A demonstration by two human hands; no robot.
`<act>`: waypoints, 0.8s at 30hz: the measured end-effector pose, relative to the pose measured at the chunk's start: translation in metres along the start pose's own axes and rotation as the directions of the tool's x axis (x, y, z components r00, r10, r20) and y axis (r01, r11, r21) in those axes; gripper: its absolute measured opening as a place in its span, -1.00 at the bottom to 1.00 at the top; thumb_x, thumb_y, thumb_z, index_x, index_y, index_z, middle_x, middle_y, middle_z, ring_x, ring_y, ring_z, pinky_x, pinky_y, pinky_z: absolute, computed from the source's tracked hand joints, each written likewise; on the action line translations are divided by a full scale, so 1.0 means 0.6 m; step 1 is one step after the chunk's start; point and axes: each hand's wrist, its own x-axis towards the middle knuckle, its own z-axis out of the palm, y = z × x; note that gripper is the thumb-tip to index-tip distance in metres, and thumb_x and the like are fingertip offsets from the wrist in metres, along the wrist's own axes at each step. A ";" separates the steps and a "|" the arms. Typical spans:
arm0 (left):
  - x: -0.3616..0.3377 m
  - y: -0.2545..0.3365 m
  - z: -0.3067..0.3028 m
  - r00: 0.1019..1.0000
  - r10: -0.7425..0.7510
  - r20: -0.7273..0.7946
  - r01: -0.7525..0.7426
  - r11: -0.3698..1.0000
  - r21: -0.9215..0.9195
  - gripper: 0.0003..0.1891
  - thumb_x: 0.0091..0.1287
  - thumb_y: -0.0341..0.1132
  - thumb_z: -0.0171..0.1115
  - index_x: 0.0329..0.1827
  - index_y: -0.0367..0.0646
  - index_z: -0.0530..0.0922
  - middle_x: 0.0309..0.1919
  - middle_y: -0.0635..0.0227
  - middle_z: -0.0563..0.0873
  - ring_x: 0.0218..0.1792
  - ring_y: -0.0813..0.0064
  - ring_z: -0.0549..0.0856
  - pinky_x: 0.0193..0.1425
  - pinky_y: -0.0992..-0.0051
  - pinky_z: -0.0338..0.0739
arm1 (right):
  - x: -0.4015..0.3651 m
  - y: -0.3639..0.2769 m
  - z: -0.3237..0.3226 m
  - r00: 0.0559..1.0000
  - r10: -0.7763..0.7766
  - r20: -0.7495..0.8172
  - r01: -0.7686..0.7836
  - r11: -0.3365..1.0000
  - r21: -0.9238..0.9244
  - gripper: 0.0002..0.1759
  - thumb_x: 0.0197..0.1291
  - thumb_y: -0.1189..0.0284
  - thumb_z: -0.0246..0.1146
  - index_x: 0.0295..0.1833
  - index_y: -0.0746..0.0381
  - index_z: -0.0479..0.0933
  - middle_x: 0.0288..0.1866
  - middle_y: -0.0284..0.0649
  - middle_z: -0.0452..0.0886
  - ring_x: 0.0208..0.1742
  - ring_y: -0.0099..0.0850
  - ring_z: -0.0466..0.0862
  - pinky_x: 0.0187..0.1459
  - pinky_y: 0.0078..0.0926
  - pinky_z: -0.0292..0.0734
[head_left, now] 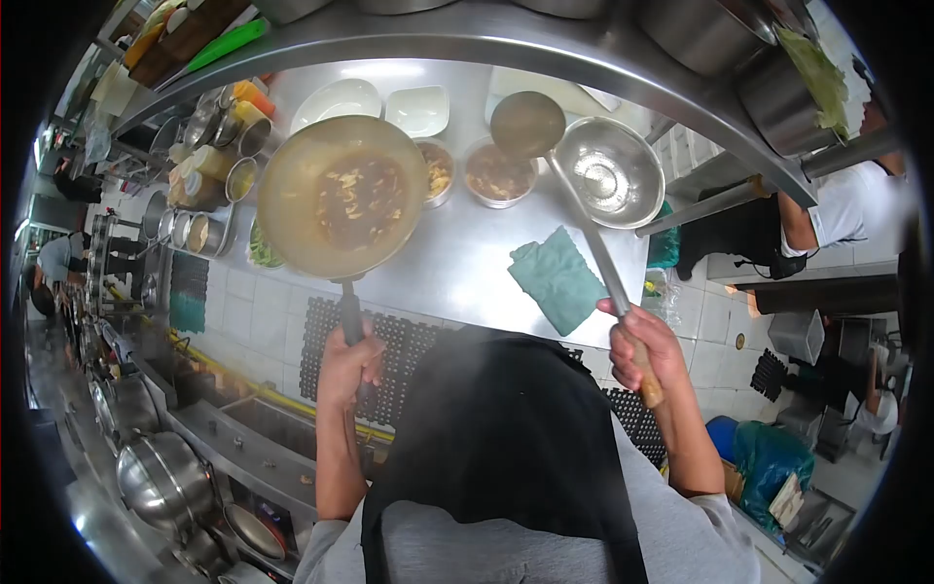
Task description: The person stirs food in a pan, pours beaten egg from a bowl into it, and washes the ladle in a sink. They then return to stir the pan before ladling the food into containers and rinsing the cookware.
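My left hand [352, 362] is wrapped round the black handle of a frying pan [280, 209], raised above the left part of the steel table [457, 277]. Brown sauce with pale pieces [358, 200] lies in the middle of the pan. In my right hand [644, 348] is the wooden-ended handle of a long ladle [528, 125]. The ladle's bowl is over the far side of the table, beside a shiny metal bowl [650, 175] and partly over a round container [501, 198] of brown sauce and pieces. Another round container [443, 175] is partly hidden behind the pan.
A green cloth [556, 282] lies near the table's front edge. White dishes [418, 112] stand at the back, under a steel shelf [467, 47] bearing large pots. Containers [199, 234] line the left. Another person [837, 209] is at the right, beyond the table.
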 end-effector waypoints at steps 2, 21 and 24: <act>0.003 -0.004 -0.002 1.000 -0.016 0.012 0.015 0.998 0.067 -0.84 0.26 -0.53 0.24 -0.24 -0.12 0.42 -0.68 0.52 0.41 -0.74 0.63 0.40 -0.65 0.51 0.37 | -0.017 -0.004 -0.001 0.998 -0.010 0.058 0.006 0.997 0.083 -0.51 0.57 0.32 0.12 0.44 0.38 0.40 -0.53 -0.30 0.47 -0.75 -0.52 0.41 -0.75 -0.53 0.37; 0.043 0.009 0.090 0.959 -0.077 0.274 0.055 0.995 0.088 -0.75 0.24 -0.55 0.33 -0.31 -0.11 0.37 -0.67 0.51 0.45 -0.74 0.64 0.46 -0.63 0.54 0.41 | -0.009 -0.045 0.104 0.955 0.273 0.117 -0.226 0.923 -0.310 -0.57 0.59 0.34 0.08 0.40 0.36 0.46 -0.49 -0.33 0.48 -0.72 -0.56 0.44 -0.70 -0.53 0.41; 0.048 0.007 0.095 0.951 -0.105 0.292 0.084 0.993 0.083 -0.75 0.25 -0.55 0.33 -0.31 -0.10 0.37 -0.66 0.52 0.45 -0.74 0.65 0.46 -0.63 0.54 0.42 | -0.028 -0.045 0.099 0.887 0.382 0.259 -0.429 0.890 0.156 -0.51 0.61 0.23 0.09 0.42 0.34 0.46 -0.48 -0.36 0.46 -0.73 -0.58 0.40 -0.74 -0.56 0.34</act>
